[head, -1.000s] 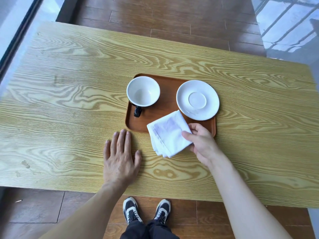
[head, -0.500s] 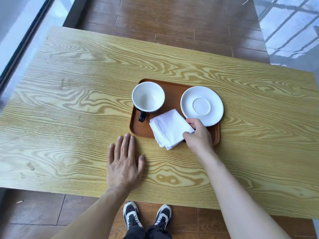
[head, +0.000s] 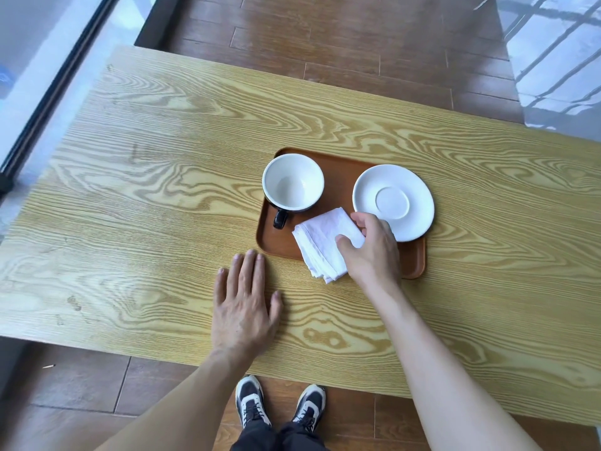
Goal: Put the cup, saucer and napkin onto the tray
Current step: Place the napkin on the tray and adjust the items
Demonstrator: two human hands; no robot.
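A brown tray (head: 338,177) lies on the wooden table (head: 162,190). On its left stands an empty cup (head: 292,183), white inside, black outside, handle toward me. A white saucer (head: 393,201) sits on the tray's right, overhanging its right edge. A folded white napkin (head: 320,242) lies across the tray's near edge, its near corner over the table. My right hand (head: 370,252) rests on the napkin's right side, thumb and fingers pinching it. My left hand (head: 245,304) lies flat on the table, fingers spread, just left of the tray's near corner.
The table's near edge runs just above my shoes (head: 279,402). A wooden floor lies beyond the far edge, and a glass wall with a dark frame (head: 55,92) runs along the left.
My right hand has moved the napkin away from me, further onto the tray toward the saucer. My left hand has stayed flat on the table.
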